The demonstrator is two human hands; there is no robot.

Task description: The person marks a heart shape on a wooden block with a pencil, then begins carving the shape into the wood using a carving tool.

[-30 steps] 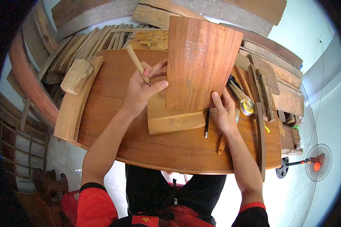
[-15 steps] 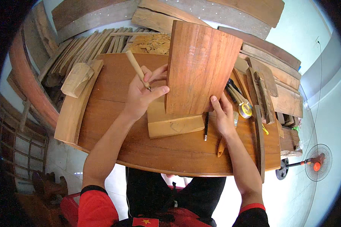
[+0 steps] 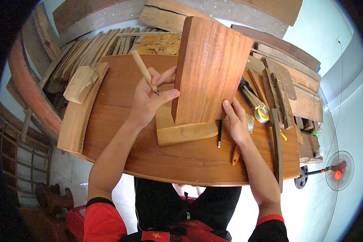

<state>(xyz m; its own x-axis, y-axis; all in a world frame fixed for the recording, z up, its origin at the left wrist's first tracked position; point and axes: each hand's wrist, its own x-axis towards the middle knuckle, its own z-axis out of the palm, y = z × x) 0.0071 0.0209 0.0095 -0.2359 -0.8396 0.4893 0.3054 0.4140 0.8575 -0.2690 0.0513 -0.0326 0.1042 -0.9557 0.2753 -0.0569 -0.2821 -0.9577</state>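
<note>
A thick reddish-brown wooden board (image 3: pixel 213 72) is held up, tilted, above the table. My left hand (image 3: pixel 149 99) supports its left edge, thumb in front and some fingers behind. That same hand also keeps hold of a slim tool with a pale wooden handle (image 3: pixel 143 69) and a small dark metal tip, pointing down. My right hand (image 3: pixel 236 121) grips the lower right edge, thumb on the front face. Under the board lies a pale wood block (image 3: pixel 187 135) with a heart outline drawn on its near face; the board hides part of it.
On the wooden table (image 3: pixel 149 161), a black pencil (image 3: pixel 220 133), a brush (image 3: pixel 235 155), a yellow tape roll (image 3: pixel 262 115) and wooden-handled tools (image 3: pixel 252 99) lie near my right hand. Pale wood pieces (image 3: pixel 77 121) line the left edge, dark strips (image 3: pixel 276 149) the right. A fan (image 3: pixel 338 171) stands beyond.
The board has turned slightly in my hands, showing more of its left edge, and has shifted a little left. Both hands keep their hold.
</note>
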